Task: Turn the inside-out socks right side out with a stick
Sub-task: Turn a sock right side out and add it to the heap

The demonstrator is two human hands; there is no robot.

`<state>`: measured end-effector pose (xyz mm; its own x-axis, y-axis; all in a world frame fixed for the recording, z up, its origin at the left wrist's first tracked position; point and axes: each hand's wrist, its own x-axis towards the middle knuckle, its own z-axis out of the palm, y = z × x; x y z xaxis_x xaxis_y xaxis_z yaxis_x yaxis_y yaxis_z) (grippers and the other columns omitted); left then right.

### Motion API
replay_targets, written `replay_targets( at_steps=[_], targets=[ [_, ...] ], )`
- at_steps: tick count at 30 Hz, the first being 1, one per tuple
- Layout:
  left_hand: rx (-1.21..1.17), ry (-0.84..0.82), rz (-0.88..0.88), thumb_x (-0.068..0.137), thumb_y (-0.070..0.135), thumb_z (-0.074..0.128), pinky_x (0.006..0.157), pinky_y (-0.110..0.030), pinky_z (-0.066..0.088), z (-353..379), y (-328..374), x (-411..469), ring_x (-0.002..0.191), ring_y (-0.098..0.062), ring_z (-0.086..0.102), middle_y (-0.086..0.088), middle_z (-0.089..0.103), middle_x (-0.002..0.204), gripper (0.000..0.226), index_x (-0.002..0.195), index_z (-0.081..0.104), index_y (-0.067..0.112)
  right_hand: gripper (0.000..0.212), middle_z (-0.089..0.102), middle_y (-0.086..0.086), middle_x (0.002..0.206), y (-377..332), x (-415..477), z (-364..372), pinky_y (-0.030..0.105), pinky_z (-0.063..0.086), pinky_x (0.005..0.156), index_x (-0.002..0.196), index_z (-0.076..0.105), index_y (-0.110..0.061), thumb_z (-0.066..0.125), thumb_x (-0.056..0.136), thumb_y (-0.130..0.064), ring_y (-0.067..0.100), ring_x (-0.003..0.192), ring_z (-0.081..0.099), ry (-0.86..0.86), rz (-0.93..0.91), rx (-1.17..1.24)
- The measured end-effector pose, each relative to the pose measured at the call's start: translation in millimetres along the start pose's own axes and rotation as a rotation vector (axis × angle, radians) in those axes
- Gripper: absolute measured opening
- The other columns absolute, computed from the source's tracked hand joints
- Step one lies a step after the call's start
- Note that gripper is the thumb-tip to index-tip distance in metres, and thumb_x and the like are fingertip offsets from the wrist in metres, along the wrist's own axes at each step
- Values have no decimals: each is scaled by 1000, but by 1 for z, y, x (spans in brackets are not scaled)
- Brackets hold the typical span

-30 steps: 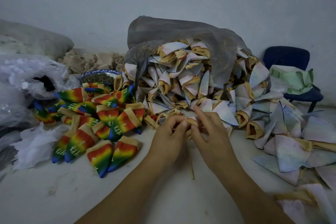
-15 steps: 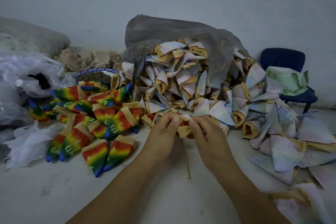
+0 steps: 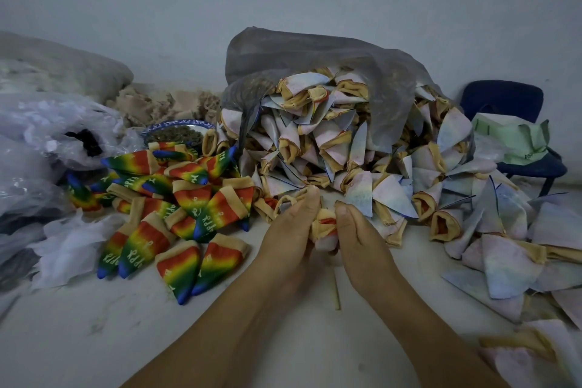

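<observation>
Drawn lower since the earlier frame, the sock (image 3: 324, 225) is clamped at centre in the grip of left hand (image 3: 288, 231) and right hand (image 3: 360, 238), apparently so its cuff can be peeled down the stick (image 3: 336, 290) at 6 o'clock.

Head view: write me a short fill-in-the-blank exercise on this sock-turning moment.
1. The left hand and right hand together grip one ____.
2. The rainbow socks lie on the ____ side of the hands.
3. The pale socks spill from a grey plastic ____.
4. The chair is coloured ____.
Missing words: sock; left; bag; blue.
</observation>
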<state>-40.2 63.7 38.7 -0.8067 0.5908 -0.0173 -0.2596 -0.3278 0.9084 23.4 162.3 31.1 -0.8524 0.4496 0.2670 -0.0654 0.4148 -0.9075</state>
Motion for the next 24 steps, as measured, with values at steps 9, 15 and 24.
replay_targets(
  at_steps=[9, 15, 24],
  targets=[
    [217, -33, 11, 74, 52, 68, 100, -47, 51, -6, 0, 1, 107, -32, 64, -15, 69, 107, 43, 90, 70, 13, 36, 61, -16, 64, -1, 1, -9, 9, 41, 54, 77, 54, -31, 34, 83, -60, -5, 60, 55, 49, -15, 41],
    [102, 55, -19, 81, 40, 66, 98, -43, 52, -7, -2, 4, 109, -32, 64, -14, 70, 110, 21, 84, 73, 21, 16, 62, -7, 80, 5, 0, -1, 31, 52, 63, 84, 48, -35, 42, 91, -48, 6, 70, 60, 54, 19, -75],
    [-28, 5, -78, 86, 33, 61, 85, -35, 51, -3, -2, 5, 89, -20, 65, -9, 70, 90, 19, 83, 73, 18, 10, 68, -4, 85, 8, 6, 0, 17, 54, 57, 96, 59, -22, 49, 96, -21, 5, 61, 68, 153, 106, 63]
  ],
)
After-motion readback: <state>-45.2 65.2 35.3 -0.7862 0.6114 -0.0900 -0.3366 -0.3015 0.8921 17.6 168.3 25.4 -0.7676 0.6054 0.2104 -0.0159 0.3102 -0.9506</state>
